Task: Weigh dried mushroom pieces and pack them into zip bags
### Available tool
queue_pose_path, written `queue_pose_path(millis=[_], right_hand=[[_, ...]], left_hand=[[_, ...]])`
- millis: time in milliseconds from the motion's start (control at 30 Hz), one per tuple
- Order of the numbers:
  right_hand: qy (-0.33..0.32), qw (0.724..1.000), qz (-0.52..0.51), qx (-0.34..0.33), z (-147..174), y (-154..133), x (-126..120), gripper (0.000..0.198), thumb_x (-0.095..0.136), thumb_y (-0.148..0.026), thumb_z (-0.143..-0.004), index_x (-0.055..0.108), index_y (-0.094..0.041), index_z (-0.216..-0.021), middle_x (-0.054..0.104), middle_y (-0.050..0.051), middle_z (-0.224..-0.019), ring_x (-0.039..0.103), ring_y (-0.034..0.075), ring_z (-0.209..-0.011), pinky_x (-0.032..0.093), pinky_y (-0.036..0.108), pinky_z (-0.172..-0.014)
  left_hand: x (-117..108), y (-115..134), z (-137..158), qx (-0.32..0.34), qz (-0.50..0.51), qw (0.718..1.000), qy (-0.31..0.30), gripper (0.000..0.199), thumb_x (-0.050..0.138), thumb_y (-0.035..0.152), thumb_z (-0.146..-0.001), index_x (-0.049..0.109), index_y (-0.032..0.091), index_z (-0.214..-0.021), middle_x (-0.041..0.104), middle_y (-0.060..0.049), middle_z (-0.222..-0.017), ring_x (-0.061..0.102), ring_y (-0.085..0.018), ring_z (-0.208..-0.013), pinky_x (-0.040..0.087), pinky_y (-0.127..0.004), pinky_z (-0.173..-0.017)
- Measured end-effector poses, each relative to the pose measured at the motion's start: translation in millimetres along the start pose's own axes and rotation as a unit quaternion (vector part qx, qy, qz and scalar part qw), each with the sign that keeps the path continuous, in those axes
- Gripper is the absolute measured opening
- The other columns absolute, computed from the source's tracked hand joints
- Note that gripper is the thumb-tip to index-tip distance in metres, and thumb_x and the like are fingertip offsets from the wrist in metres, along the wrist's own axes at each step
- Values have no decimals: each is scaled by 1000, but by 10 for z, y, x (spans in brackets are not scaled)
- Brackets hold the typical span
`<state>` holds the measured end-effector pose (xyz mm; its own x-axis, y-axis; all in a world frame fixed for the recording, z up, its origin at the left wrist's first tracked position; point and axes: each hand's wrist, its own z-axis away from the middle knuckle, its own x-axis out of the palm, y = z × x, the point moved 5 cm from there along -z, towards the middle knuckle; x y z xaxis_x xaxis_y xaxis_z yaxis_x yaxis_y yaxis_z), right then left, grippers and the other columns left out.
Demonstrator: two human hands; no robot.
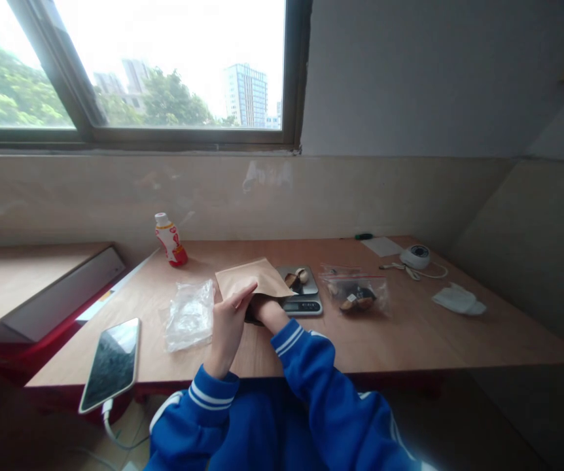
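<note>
A brown kraft paper bag [243,276] is held above the table, its opening toward me. My left hand [228,320] is closed on the bag's near left edge, with fingers pinching the paper. My right hand [271,315] reaches into the bag's mouth; its fingers are hidden inside. Just behind and right of the bag stands a kitchen scale [310,306], partly covered by it. On the scale's plate lie a dark brown, dried-looking piece [292,282] and a pale round piece [302,275].
Left of the bag lies a crumpled clear plastic bag [190,315]. A phone [112,360] on a cable overhangs the table's left front edge. Behind stands a drink bottle [170,241]. To the right are a zip bag [358,297] with dark pieces, a white camera [415,256] and a white tissue [458,299].
</note>
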<state>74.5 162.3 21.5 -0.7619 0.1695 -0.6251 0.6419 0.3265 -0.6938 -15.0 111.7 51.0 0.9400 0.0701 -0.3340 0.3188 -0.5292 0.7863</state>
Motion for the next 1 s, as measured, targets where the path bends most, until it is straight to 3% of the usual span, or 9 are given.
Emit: queue_pose_path(millis=[200,367,467,700,867,1000], right_hand=[[29,995,89,18,93,-23,-34,30,45,-4,-86,66,-19,-101,74,5,-95,61,25,-111,41,43,-105],[18,990,142,12,388,-148,-204,30,42,-2,-86,69,-16,-87,73,9,-79,70,26,-81,55,37,-77],[12,988,153,-2,524,-219,-296,30,42,0,-86,68,-14,-93,73,12,-85,70,26,-77,56,35,-68],[155,985,-4,-75,690,-114,-626,32,40,-11,-92,67,-21,-106,72,6,-106,68,20,-98,53,32,-88],[224,968,-101,-54,749,28,-811,22,49,-21,-91,70,-24,-99,74,2,-100,70,19,-92,55,30,-82],[235,963,-128,-42,767,98,-879,20,52,-24,-90,70,-24,-98,74,2,-101,70,19,-93,55,31,-84]], left_hand=[[-40,-2,-40,-10,-14,1000,-3,26,57,25,-85,72,23,-107,71,-3,-111,67,-22,-104,54,-34,-90],[-54,-20,-107,-5,-34,999,-7,25,57,27,-85,73,23,-104,74,-2,-104,70,-21,-94,53,-33,-88],[-70,-29,-143,-1,-32,999,-9,25,58,28,-85,73,24,-104,75,-2,-101,70,-21,-90,52,-35,-90],[-51,-22,-213,-5,-37,999,-15,26,57,30,-85,73,23,-105,76,-3,-98,71,-21,-86,55,-33,-81],[6,-17,-299,-17,-32,999,-3,25,59,27,-83,73,23,-103,76,-3,-95,71,-20,-83,56,-32,-79],[53,-10,-345,-26,-19,999,-2,25,59,27,-83,73,23,-103,76,-3,-95,71,-21,-85,57,-32,-77]])
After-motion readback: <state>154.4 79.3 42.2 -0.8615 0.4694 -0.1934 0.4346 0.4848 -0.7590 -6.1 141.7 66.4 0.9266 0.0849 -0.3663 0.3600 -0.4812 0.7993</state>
